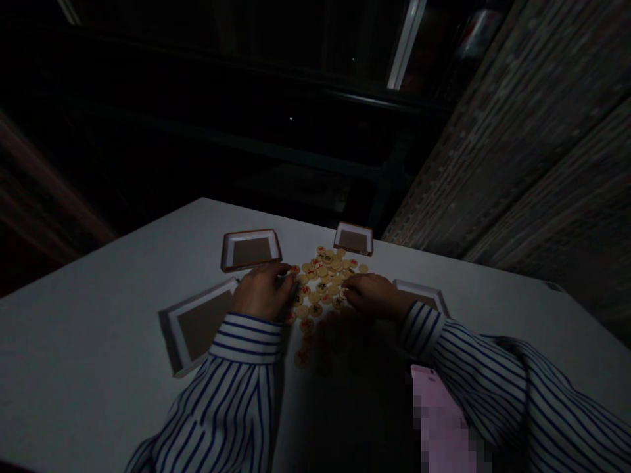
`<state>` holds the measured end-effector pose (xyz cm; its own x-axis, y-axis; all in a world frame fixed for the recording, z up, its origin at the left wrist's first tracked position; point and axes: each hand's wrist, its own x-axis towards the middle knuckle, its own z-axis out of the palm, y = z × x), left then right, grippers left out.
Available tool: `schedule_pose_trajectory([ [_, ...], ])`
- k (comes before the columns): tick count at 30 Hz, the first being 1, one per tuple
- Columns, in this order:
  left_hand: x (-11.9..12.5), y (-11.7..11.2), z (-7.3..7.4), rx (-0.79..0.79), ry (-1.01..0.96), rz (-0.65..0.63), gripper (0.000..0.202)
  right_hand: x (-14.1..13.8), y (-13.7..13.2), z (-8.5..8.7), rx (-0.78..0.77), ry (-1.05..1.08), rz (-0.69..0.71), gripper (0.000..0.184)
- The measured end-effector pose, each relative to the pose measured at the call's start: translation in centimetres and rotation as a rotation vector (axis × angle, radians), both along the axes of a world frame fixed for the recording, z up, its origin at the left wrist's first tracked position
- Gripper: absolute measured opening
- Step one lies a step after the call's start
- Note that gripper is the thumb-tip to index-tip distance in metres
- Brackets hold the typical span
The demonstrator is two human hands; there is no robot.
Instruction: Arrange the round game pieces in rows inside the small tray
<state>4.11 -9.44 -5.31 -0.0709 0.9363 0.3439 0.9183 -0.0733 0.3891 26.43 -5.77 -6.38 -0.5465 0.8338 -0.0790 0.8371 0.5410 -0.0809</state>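
A heap of round cream game discs point(323, 282) with red and dark markings lies on a white table point(98, 368). My left hand point(262, 289) rests at the heap's left edge, its fingers curled onto the discs. At the heap's right edge, my right hand point(372, 294) has its fingertips pinched among the pieces. Whether either hand holds a disc is hidden. Both arms wear white sleeves with blue stripes.
Shallow brown trays with white rims ring the heap: one at the back left point(250, 249), one at the back point(353, 238), one at the left front point(197, 325), one partly hidden behind my right wrist point(424, 292). A pink phone point(436, 407) lies near me. The surroundings are dark.
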Motion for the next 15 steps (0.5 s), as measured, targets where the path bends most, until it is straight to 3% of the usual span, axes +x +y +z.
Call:
schedule_pose_trajectory([
  [15, -0.13, 0.02, -0.16, -0.014, 0.045, -0.001, 0.030, 0.04, -0.18, -0.02, 0.036, -0.044, 0.006, 0.030],
])
